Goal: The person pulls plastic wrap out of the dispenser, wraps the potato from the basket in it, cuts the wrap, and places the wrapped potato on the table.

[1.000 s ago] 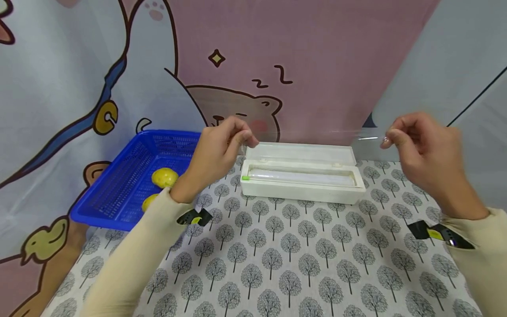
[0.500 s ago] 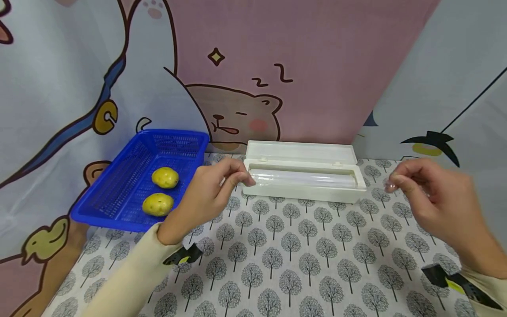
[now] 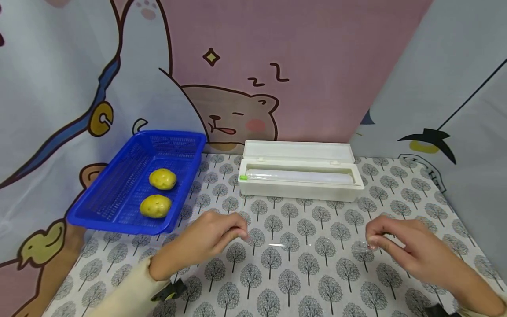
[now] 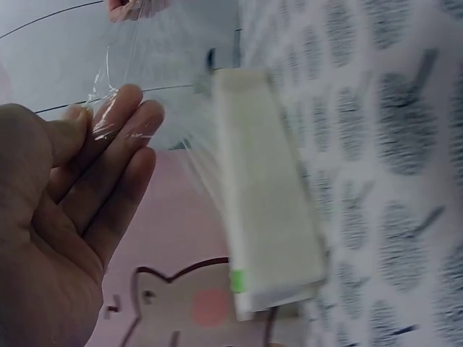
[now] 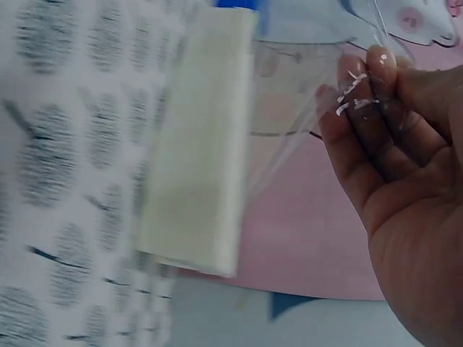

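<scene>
A sheet of clear plastic wrap (image 3: 276, 245) stretches between my two hands, over the tablecloth and in front of the white wrap dispenser (image 3: 301, 191). My left hand (image 3: 202, 237) pinches one corner between thumb and index finger, its other fingers loosely extended behind the film in the left wrist view. The opposite corner is pinched by my right hand (image 3: 416, 251). Creased streaks of wrap (image 4: 108, 108) gather at the left fingertips, and others slant toward the dispenser. Its lid (image 3: 299, 152) stands raised at the back, and a white roll (image 3: 297, 176) lies inside, beside a green tab (image 3: 243, 177).
On the left stands a blue plastic basket (image 3: 107, 198) holding two yellow potatoes (image 3: 163, 179). A tree-print tablecloth (image 3: 289, 281) covers the table. Behind everything hangs a cartoon-print curtain (image 3: 317, 88).
Both hands have come down and toward me from above the dispenser, drawing the wrap with them to low over the front of the table. Dispenser and basket stay in place.
</scene>
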Demonstrator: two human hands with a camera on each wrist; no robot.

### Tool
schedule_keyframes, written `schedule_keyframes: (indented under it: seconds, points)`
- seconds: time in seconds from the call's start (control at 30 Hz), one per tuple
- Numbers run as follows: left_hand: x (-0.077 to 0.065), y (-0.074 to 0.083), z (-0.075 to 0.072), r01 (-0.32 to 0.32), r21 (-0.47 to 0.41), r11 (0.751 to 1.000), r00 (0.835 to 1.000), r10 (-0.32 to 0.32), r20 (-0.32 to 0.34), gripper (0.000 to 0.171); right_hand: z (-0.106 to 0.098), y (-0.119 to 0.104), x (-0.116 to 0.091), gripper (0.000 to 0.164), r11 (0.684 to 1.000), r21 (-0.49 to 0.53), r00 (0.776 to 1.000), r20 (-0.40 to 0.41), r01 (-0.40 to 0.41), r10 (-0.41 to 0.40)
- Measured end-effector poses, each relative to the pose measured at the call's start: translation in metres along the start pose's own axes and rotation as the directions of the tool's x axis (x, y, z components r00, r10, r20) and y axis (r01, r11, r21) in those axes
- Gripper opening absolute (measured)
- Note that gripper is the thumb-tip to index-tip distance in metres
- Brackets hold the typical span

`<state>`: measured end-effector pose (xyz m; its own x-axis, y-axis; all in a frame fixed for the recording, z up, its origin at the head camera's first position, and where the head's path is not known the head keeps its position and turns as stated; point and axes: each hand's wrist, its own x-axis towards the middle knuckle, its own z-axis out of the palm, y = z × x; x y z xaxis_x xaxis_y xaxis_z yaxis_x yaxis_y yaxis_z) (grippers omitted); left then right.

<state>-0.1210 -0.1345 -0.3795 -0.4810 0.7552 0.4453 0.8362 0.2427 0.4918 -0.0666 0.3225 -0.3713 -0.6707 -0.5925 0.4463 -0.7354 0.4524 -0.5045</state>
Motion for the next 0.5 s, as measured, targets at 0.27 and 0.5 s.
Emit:
schedule_keyframes:
  seconds: [0.27,0.5]
  points:
    - [-0.017,-0.013,0.026,0.046,0.021,0.999,0.990,-0.048,0.130,0.004,0.038,0.027,-0.022,0.053,0.994,0.112,0.995,0.098,-0.008,-0.003]
    - [-0.020,-0.018,0.037,0.049,0.054,0.997,0.975,-0.060,0.212,0.007,0.048,0.037,-0.026,0.043,0.990,0.130,0.986,0.162,-0.049,0.028]
